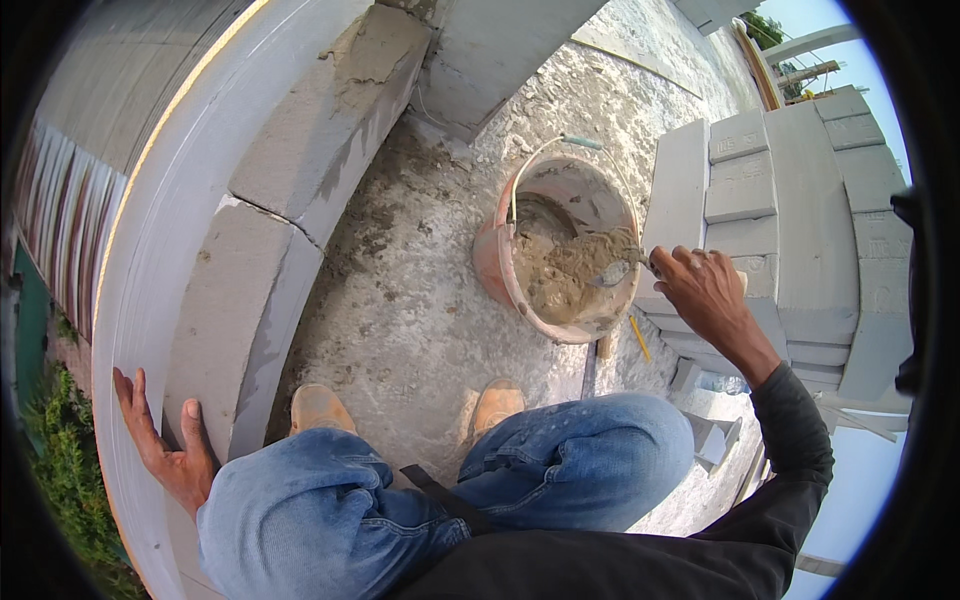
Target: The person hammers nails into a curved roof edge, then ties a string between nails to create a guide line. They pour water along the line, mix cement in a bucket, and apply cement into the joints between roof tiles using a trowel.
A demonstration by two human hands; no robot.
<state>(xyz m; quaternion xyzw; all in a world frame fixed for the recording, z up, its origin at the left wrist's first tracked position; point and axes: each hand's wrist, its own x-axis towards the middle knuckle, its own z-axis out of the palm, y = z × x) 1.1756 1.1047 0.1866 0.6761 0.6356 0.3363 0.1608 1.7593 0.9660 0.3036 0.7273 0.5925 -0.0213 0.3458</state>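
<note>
A person crouches on a rough concrete floor [400, 300], seen from above, knees in blue jeans. The right hand [705, 290] is closed around the handle of a trowel [615, 272], whose blade dips into wet mortar in an orange bucket [500, 260] set within easy reach beside stacked grey blocks [800, 220]. The left hand [160, 440] lies flat, fingers spread and empty, on the laid block wall [240, 310], seemingly for balance.
</note>
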